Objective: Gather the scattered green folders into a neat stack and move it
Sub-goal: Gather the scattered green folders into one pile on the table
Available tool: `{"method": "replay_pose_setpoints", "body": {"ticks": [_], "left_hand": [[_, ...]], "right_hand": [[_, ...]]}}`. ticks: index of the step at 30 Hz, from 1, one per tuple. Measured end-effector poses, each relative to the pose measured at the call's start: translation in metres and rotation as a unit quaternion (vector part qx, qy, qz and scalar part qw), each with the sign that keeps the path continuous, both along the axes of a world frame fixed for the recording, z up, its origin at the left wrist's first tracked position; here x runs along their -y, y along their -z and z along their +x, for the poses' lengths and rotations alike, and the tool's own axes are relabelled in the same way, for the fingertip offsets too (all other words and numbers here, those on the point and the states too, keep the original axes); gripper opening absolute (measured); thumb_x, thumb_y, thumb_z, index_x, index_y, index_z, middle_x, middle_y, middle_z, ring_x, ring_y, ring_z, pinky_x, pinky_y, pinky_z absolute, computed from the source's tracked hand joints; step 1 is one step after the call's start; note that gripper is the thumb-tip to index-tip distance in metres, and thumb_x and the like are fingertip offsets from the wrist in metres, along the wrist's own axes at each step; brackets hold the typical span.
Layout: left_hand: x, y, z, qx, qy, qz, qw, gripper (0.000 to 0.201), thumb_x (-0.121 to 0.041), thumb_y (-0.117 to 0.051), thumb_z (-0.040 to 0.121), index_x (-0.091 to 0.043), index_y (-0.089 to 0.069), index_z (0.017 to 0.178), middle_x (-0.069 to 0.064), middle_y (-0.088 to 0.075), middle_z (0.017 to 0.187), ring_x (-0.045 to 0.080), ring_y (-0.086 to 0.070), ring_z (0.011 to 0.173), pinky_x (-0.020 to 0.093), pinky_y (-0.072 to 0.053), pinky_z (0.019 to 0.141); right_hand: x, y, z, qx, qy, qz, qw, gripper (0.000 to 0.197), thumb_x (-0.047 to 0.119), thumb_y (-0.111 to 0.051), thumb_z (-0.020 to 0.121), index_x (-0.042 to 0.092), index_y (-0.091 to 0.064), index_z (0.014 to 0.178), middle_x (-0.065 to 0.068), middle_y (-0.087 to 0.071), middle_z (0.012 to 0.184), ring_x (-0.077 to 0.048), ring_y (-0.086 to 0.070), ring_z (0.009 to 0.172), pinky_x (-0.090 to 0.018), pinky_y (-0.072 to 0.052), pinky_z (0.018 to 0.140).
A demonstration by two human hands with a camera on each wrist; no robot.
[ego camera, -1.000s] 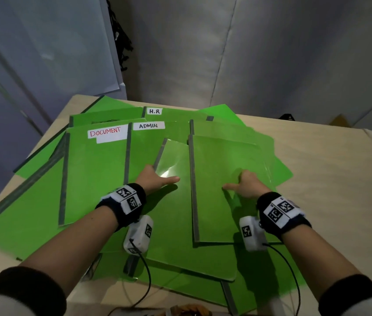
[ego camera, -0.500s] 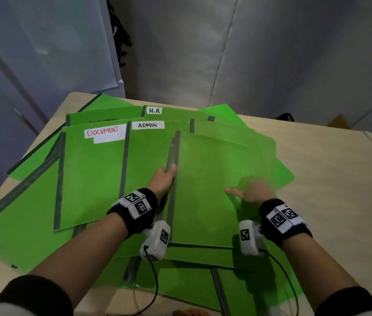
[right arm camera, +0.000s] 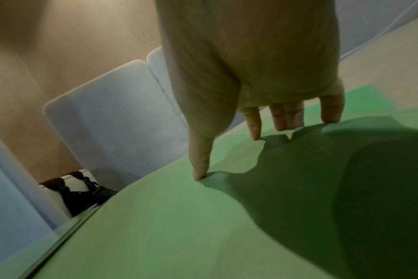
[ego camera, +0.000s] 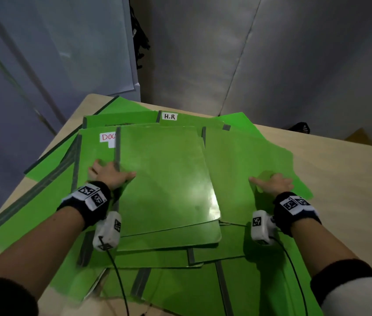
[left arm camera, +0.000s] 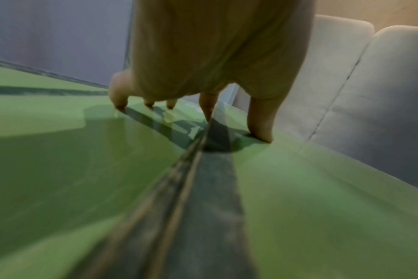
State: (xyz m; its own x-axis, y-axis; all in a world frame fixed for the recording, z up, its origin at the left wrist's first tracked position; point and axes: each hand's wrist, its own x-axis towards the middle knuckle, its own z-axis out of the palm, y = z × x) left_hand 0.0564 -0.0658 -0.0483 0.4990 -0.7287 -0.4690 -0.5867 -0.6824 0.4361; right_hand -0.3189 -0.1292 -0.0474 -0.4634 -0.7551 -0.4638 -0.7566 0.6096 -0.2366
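Green folders (ego camera: 166,179): smooth plastic, glossy, showing glare; grey spines (ego camera: 118,147) look matt, possibly tape. Table (ego camera: 339,179): pale wood, matt. Wristbands (ego camera: 93,201): black cloth.

Head view looks down; both wrist views skim the green folders (ego camera: 164,179) closely.

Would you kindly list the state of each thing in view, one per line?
Top folder: flat, covering the DOCUMENT label partly.
H.R folder: flat, mostly overlapped.
Green folders: scattered, overlapping, not squared.
Left hand: open, on top folder's spine edge.
Right hand: open, fingers pressing a folder.
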Motion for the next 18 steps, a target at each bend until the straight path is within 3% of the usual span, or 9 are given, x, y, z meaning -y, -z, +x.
{"method": "replay_pose_setpoints", "body": {"ticks": [2,4,8,10,12,14,18], "left_hand": [[0.004,0.005,-0.002,0.001,0.028,0.007,1.000,0.071,-0.047,-0.063,0.080,-0.010,-0.044,0.137,0.015,-0.009,0.159,0.039,-0.004,0.146,0.060,-0.007,0.116],[0.008,0.011,-0.010,0.004,0.054,0.001,0.999,0.072,-0.051,-0.062,0.079,-0.011,-0.043,0.136,0.013,-0.020,0.156,0.038,-0.013,0.144,0.063,-0.012,0.114],[0.011,0.018,-0.023,-0.017,0.042,-0.032,0.998,0.063,-0.046,-0.063,0.080,-0.015,-0.041,0.130,0.011,-0.033,0.149,0.035,-0.023,0.142,0.059,-0.017,0.114],[0.011,0.018,-0.021,-0.072,0.027,-0.049,0.996,0.066,-0.042,-0.066,0.079,-0.017,-0.037,0.132,0.013,-0.041,0.144,0.036,-0.033,0.137,0.057,-0.027,0.112],[0.010,0.015,-0.014,-0.106,0.028,-0.055,0.992,0.072,-0.042,-0.069,0.076,-0.015,-0.036,0.135,0.013,-0.045,0.140,0.034,-0.042,0.130,0.054,-0.037,0.106],[0.009,0.012,0.002,-0.091,0.034,-0.039,0.995,0.080,-0.040,-0.070,0.076,-0.012,-0.032,0.140,0.016,-0.036,0.144,0.035,-0.036,0.133,0.053,-0.035,0.109],[-0.001,0.004,0.044,0.026,-0.035,0.035,0.998,0.104,-0.043,-0.073,0.073,-0.007,-0.013,0.150,0.025,-0.006,0.157,0.041,-0.008,0.145,0.054,-0.016,0.116]], "right_hand": [[0.003,0.001,0.007,0.017,0.017,-0.007,1.000,0.093,0.048,-0.068,0.077,0.000,-0.025,0.144,-0.028,-0.010,0.155,-0.041,-0.008,0.144,-0.053,-0.018,0.113],[0.004,0.001,0.016,0.030,0.013,-0.013,0.999,0.090,0.047,-0.071,0.074,0.002,-0.032,0.140,-0.028,-0.015,0.153,-0.041,-0.011,0.143,-0.053,-0.021,0.112],[0.001,0.005,0.053,0.124,-0.026,-0.060,0.990,0.072,0.040,-0.070,0.078,0.007,-0.040,0.134,-0.018,-0.039,0.143,-0.036,-0.035,0.133,-0.048,-0.034,0.106],[-0.003,0.008,0.084,0.202,-0.025,-0.065,0.977,0.062,0.029,-0.064,0.085,0.004,-0.037,0.135,-0.018,-0.045,0.138,-0.035,-0.048,0.123,-0.045,-0.044,0.101],[-0.008,0.010,0.109,0.233,-0.046,-0.050,0.970,0.060,0.028,-0.063,0.085,0.004,-0.037,0.133,-0.019,-0.045,0.133,-0.036,-0.054,0.114,-0.047,-0.050,0.095],[-0.008,0.009,0.117,0.223,-0.075,-0.042,0.971,0.062,0.031,-0.063,0.085,0.004,-0.037,0.134,-0.019,-0.039,0.137,-0.035,-0.048,0.119,-0.048,-0.047,0.099],[-0.011,0.005,0.100,0.120,-0.093,-0.030,0.988,0.067,0.041,-0.060,0.085,0.004,-0.039,0.136,-0.019,-0.029,0.144,-0.035,-0.032,0.132,-0.050,-0.034,0.110]]}}
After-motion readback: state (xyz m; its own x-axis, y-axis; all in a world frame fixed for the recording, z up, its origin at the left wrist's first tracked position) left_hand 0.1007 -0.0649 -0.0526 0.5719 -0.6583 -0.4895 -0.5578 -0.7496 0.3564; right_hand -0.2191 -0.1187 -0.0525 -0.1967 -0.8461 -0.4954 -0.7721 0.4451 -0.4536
